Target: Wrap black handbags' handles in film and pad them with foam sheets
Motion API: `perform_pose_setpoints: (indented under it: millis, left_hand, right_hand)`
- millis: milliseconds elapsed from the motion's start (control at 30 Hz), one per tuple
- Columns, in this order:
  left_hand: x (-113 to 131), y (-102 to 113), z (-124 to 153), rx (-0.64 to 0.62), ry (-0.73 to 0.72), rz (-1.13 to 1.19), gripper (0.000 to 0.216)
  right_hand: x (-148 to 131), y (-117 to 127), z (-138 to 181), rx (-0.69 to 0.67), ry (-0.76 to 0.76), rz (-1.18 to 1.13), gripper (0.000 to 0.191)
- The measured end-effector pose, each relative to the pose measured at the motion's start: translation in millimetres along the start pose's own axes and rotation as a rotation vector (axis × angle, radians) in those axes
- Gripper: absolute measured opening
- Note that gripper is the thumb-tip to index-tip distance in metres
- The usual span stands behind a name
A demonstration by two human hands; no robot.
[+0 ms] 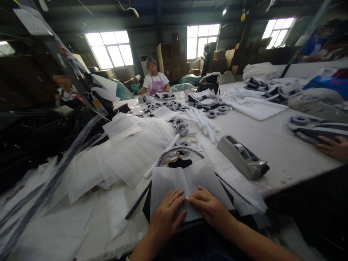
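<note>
A thin white wrapping sheet (176, 179) lies over a black bag (147, 203) in front of me. My left hand (169, 210) rests flat on the sheet, fingers stretched out. Opposite it, my right hand (207, 205) also lies on the sheet with fingers extended. Their fingertips nearly meet at a crease in the middle, where a tiny white spot shows. Beyond the sheet's far edge arches the bag's wrapped handle (163, 154), with a black flap and a gold-coloured clasp (178, 155) inside the arch. Most of the bag is hidden under the sheet.
A grey tape dispenser (239, 159) stands right of the bag. Loose white sheets (136, 152) pile up at left, near a slanted post. Wrapped coils (181, 127) and white tubes (202, 123) lie beyond. A co-worker's hand (334, 146) touches a bag at right; another person sits across.
</note>
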State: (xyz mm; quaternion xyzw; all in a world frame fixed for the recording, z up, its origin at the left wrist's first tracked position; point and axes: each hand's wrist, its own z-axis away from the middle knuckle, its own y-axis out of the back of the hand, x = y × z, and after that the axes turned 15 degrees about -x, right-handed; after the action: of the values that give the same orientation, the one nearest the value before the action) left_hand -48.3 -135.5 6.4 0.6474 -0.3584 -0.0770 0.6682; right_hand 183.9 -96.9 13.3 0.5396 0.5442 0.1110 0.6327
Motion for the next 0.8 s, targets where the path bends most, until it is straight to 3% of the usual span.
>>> perform_pose_setpoints:
  millis: [233,333,500,800]
  left_hand:
    - [1,2,-1,0.033,0.007,-0.004,0.042]
    - [3,3,-1,0.05,0.001,-0.014,0.043]
    - [4,5,-2,0.036,-0.022,-0.07,0.044]
    - [10,5,-4,-0.035,-0.032,-0.237,0.04]
  right_hand:
    - [-5,1,1,0.052,-0.019,0.036,0.033]
    - [-7,-1,1,0.11,-0.037,0.158,0.044]
    - [-4,-4,4,-0.067,-0.004,0.455,0.065]
    - [-3,-10,-5,-0.12,0.005,0.545,0.046]
